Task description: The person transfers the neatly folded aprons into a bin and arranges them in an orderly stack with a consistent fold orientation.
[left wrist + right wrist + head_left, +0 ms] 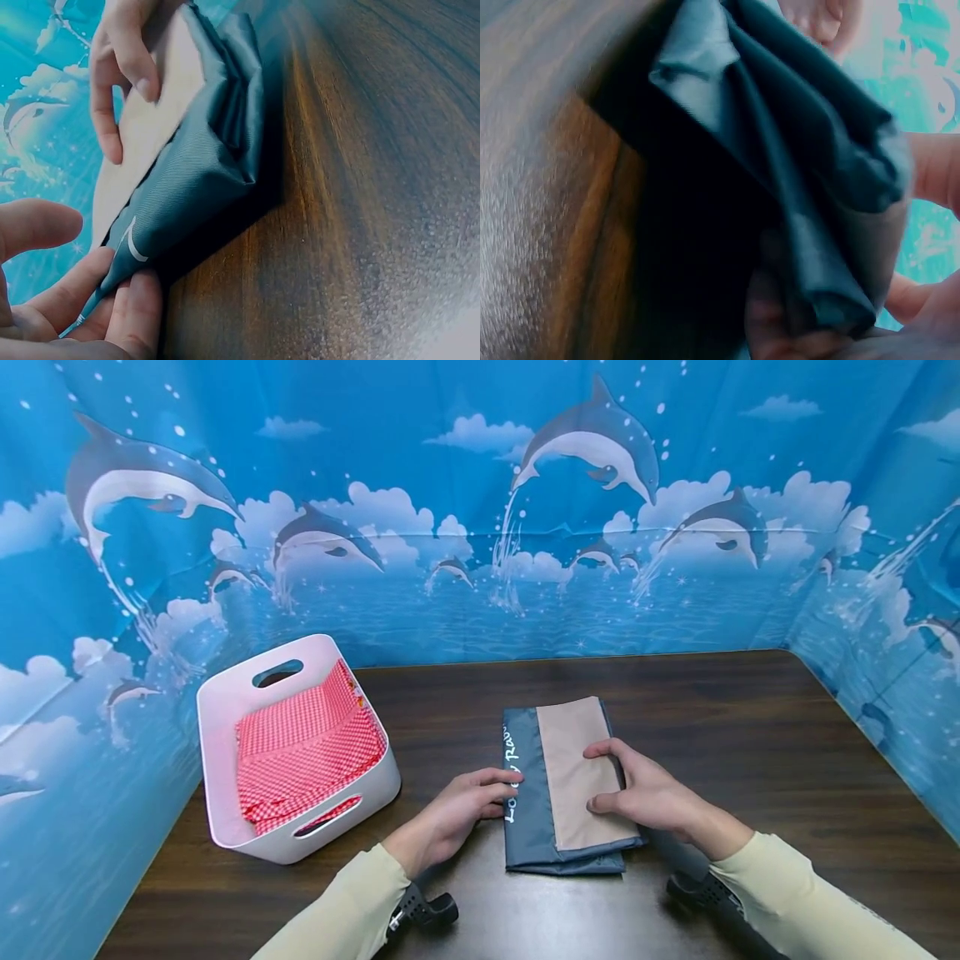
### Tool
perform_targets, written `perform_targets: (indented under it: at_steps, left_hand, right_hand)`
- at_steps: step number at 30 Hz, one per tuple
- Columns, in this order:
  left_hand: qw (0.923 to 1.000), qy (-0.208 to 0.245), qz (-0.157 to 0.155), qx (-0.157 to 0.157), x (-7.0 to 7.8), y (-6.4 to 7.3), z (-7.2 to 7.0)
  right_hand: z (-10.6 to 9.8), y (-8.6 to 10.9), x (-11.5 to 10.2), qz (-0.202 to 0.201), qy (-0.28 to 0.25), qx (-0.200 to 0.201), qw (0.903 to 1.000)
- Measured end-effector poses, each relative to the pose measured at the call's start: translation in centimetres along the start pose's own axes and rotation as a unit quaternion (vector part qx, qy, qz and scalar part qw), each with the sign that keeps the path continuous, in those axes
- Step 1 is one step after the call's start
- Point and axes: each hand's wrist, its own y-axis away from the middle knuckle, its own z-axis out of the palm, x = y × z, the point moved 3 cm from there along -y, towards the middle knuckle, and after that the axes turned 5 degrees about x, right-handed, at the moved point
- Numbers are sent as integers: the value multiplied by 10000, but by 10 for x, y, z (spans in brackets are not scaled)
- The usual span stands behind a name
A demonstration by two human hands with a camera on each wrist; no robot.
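A folded piece of dark teal fabric (528,827) with a beige panel and white lettering lies on the table in the head view. The right hand (648,789) grips its right side, thumb and index finger on the beige panel. In the right wrist view, other fingers (769,307) reach beneath the layered edge. At the lettered left edge, the left hand (465,806) touches the fabric with its fingertips. The left wrist view shows the left thumb (41,225) raised apart from the fabric and the loose layers of the folded end (236,97).
A white basket (213,760) with oval handle holes stands on the left of the dark wooden table (750,718). Red-and-white checked cloth (307,743) lies inside it. Behind hangs a blue curtain (420,427) printed with dolphins.
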Motion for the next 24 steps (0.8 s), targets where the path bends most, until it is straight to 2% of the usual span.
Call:
perform_targets:
  at_steps: [3,11,19,24]
  left_hand:
    - [10000,20,-7,-9,-1,1,-1]
    - [9998,160,37,97,1,3,-2]
    - [9993,-117,240,269,9,3,-10]
    - [9981,-239,313,473,7,-2,-12]
  right_hand:
    - [1,-2,0,-23,37,-19,10000]
    - [-5,-8,17,-49,-450,-381,9982]
    - [-5,-8,14,-53,-915,-768,9928]
    - [-5,-10,11,46,-1162,-940,9888]
